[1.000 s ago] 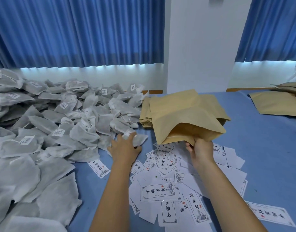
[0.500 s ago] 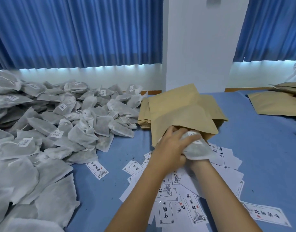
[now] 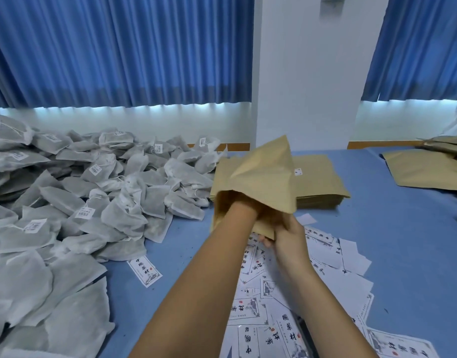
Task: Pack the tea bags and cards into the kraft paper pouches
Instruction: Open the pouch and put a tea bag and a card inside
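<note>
As only the head view is given, the kraft pouch (image 3: 261, 177) is recorded as held above the worktop (image 3: 403, 228), centre, mouth turned near. Its rim is pinched by the right hand (image 3: 290, 236); the left hand is buried inside, so its grasp cannot be told. Paper judged light, crease-prone: best gripped at the rim. Tea bags (image 3: 93, 202), heaped left, judged soft; cards (image 3: 261, 319), scattered near, thin and slippery.

We're in a plain packing workroom: a blue-covered table (image 3: 403, 241) heaped with tea bags (image 3: 93, 202), a stack of kraft pouches (image 3: 317, 182), printed cards (image 3: 248, 310) strewn about, blue curtains (image 3: 118, 47) and a white pillar (image 3: 305, 73) behind.
</note>
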A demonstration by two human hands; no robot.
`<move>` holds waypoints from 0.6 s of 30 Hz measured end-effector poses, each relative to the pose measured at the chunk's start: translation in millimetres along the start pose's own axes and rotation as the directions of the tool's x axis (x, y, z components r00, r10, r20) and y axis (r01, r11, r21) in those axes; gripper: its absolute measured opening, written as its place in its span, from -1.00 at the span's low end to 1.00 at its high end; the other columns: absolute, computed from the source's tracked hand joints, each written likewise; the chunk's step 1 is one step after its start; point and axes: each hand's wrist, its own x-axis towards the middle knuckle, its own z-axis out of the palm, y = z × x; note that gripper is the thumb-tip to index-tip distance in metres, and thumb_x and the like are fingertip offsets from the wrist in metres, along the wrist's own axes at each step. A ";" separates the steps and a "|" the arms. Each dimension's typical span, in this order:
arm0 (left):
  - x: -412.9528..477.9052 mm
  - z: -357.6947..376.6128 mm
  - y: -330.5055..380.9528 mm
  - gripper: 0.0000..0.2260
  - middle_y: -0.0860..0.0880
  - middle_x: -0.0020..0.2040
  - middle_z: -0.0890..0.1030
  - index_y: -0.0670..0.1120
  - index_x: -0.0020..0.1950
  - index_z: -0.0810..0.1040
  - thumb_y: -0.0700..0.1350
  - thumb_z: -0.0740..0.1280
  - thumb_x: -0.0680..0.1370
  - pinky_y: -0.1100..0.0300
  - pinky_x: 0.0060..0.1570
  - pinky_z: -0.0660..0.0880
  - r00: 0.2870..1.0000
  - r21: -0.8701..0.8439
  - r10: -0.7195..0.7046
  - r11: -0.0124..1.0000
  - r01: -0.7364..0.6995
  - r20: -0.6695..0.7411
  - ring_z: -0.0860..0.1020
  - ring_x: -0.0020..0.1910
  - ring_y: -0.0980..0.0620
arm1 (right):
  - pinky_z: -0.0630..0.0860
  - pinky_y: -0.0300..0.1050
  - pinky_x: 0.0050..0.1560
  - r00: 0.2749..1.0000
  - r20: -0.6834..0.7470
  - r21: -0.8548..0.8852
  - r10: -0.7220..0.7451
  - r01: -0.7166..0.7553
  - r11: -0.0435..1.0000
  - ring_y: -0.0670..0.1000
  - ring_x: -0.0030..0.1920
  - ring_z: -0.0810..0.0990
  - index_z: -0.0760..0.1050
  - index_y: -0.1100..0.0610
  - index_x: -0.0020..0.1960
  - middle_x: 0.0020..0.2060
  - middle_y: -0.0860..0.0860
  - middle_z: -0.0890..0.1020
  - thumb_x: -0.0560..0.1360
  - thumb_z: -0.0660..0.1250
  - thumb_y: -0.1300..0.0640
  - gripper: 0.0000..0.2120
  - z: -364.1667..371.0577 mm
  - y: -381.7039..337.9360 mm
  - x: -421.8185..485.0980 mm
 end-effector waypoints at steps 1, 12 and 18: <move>-3.1 -5.2 5.4 -0.64 -0.15 0.47 0.24 -0.11 0.47 0.20 -0.07 0.06 0.67 0.15 0.35 0.13 0.999 -0.019 -0.034 0.999 0.034 0.007 0.24 0.41 -0.07 | 0.47 -0.26 -0.44 0.999 -0.043 0.030 0.029 -0.028 0.999 -0.04 -0.41 0.55 0.54 0.12 -0.07 -0.37 -0.01 0.64 0.51 0.02 0.46 -0.61 -4.3 -3.1 4.3; -62.1 -29.5 -57.9 -0.81 -0.07 -0.22 0.61 -0.07 -0.16 0.57 -0.20 0.17 0.44 0.14 -0.32 0.41 0.738 -0.238 -0.233 0.966 0.101 -0.633 0.56 -0.22 -0.10 | 0.52 -0.30 -0.42 0.984 -0.140 0.195 0.112 -0.083 0.977 0.03 -0.30 0.55 0.42 0.27 0.15 -0.17 0.14 0.57 0.61 0.12 0.36 -0.83 -16.0 -20.1 25.3; -1.5 35.1 -161.1 -0.36 -0.14 0.43 0.20 0.11 0.47 0.18 0.13 0.34 0.44 -0.06 0.25 0.33 0.951 0.241 -0.304 0.921 0.307 -0.052 0.29 0.37 -0.17 | 0.55 -0.22 -0.24 0.986 -0.107 0.210 0.127 -0.102 0.972 0.00 -0.27 0.59 0.42 0.22 0.20 -0.12 0.07 0.60 0.61 0.14 0.35 -0.80 -17.4 -18.4 25.0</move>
